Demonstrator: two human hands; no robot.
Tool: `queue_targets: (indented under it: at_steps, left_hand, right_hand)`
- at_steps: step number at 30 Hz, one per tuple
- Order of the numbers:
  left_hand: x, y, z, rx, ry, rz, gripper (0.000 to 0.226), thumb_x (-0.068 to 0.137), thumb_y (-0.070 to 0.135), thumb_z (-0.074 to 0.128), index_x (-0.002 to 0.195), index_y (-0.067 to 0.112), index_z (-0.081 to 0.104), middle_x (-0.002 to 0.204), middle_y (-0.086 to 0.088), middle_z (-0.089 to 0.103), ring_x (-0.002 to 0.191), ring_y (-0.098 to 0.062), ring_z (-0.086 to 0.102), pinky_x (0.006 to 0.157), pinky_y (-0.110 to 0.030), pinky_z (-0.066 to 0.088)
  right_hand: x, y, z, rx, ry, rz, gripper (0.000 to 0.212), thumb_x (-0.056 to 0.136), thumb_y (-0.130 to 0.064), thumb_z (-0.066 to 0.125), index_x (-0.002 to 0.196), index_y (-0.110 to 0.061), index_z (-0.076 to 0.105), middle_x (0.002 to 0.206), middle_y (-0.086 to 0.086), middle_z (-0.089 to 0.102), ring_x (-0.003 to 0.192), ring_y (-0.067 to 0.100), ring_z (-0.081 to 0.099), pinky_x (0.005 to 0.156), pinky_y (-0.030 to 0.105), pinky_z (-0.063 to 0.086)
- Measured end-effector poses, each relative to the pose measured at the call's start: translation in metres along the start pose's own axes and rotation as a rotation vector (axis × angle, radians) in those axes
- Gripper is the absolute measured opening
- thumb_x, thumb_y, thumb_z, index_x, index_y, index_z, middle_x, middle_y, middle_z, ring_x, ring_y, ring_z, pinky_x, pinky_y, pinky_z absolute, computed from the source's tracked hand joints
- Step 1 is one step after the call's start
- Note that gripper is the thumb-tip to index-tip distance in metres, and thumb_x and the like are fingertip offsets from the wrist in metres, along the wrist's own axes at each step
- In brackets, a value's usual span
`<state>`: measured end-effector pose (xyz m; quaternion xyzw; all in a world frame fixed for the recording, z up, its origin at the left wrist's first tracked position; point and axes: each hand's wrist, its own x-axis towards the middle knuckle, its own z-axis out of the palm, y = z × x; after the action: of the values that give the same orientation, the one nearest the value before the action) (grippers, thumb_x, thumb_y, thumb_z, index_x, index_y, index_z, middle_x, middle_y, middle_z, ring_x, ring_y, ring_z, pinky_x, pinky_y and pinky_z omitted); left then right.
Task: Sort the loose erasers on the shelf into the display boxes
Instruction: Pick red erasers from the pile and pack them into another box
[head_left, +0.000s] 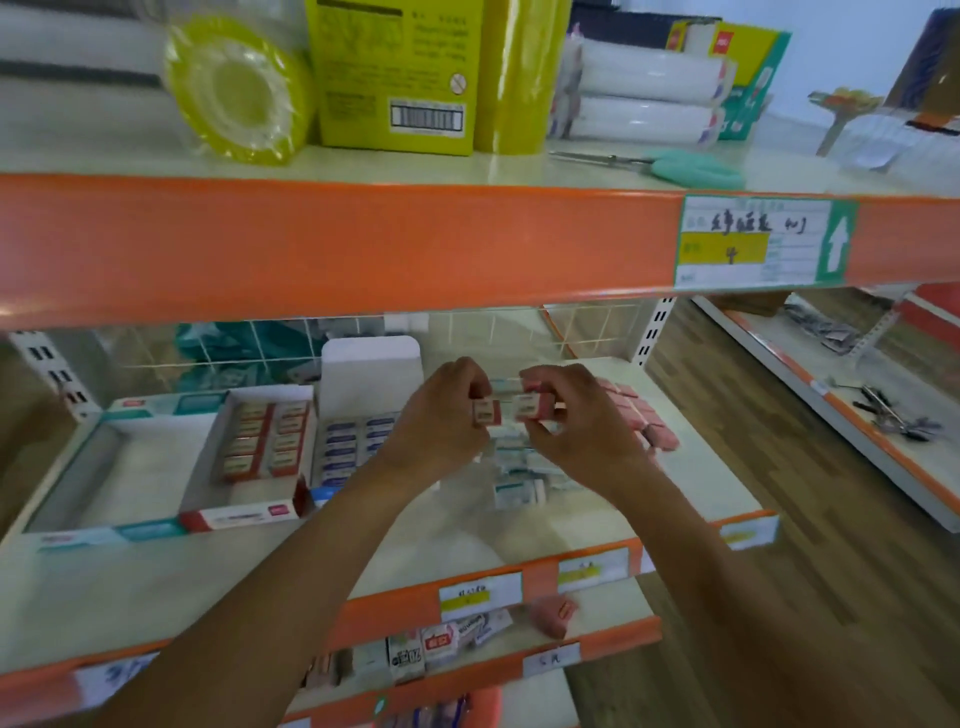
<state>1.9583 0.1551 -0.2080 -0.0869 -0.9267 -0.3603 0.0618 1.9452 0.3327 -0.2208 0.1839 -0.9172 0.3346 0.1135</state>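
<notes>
My left hand (441, 421) pinches a red-sleeved eraser (485, 412) above the middle shelf. Close beside it, my right hand (582, 421) grips another red-sleeved eraser (532, 405); the two erasers nearly touch. Under my hands lies a heap of loose teal-labelled erasers (517, 478), with a row of pink erasers (644, 415) to the right. On the left stand three display boxes: a teal box (104, 530) with a bare floor, a red box (244, 517) holding two rows of red erasers, and a white-lidded box (348, 441) with blue-labelled erasers.
The orange beam (363, 239) of the upper shelf hangs just above my hands. Teal scissors (696, 166), yellow packs and white rolls sit on top. A lower shelf holds small packets (441, 644) and a pink eraser (553, 613). Another shelf unit (857, 415) stands right.
</notes>
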Motion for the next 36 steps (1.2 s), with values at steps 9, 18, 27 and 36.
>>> queue_targets:
  at_steps: [9,18,27,36]
  left_hand:
    - [-0.022,-0.057,-0.051,0.098,0.012,-0.131,0.043,0.076,0.009,0.068,0.117,0.019,0.061,0.116,-0.001,0.058,0.105,-0.018,0.056,0.084,-0.028,0.051]
    - [-0.050,-0.113,-0.111,0.064,0.038,-0.169,0.028,0.078,0.012,0.069,0.100,0.022,0.055,0.099,0.008,0.057,0.089,-0.013,0.055,0.064,-0.016,0.044]
    - [-0.071,-0.157,-0.134,0.124,-0.038,-0.184,0.026,0.083,0.025,0.068,0.106,0.021,0.057,0.109,0.003,0.064,0.091,-0.011,0.058,0.075,-0.019,0.047]
    - [-0.071,-0.174,-0.126,0.311,-0.141,-0.168,0.047,0.085,0.043,0.064,0.123,0.023,0.046,0.118,0.001,0.065,0.103,-0.019,0.063,0.087,-0.029,0.052]
  right_hand:
    - [0.019,-0.055,0.047,-0.091,-0.035,-0.115,0.040,0.079,-0.008,0.070,0.119,-0.012,0.064,0.104,0.002,0.042,0.086,0.015,0.053,0.085,0.025,0.049]
    - [0.033,-0.124,0.098,-0.033,-0.045,-0.204,0.029,0.081,-0.010,0.073,0.108,-0.005,0.063,0.099,-0.003,0.050,0.085,0.008,0.053,0.069,0.006,0.042]
    - [0.044,-0.155,0.154,-0.102,-0.145,-0.281,0.042,0.088,-0.020,0.065,0.126,-0.005,0.057,0.105,0.012,0.050,0.096,0.021,0.054,0.080,0.032,0.050]
    - [0.042,-0.167,0.173,-0.074,-0.246,-0.219,0.034,0.088,-0.018,0.064,0.119,-0.010,0.055,0.114,0.008,0.052,0.108,0.020,0.048,0.084,0.023,0.038]
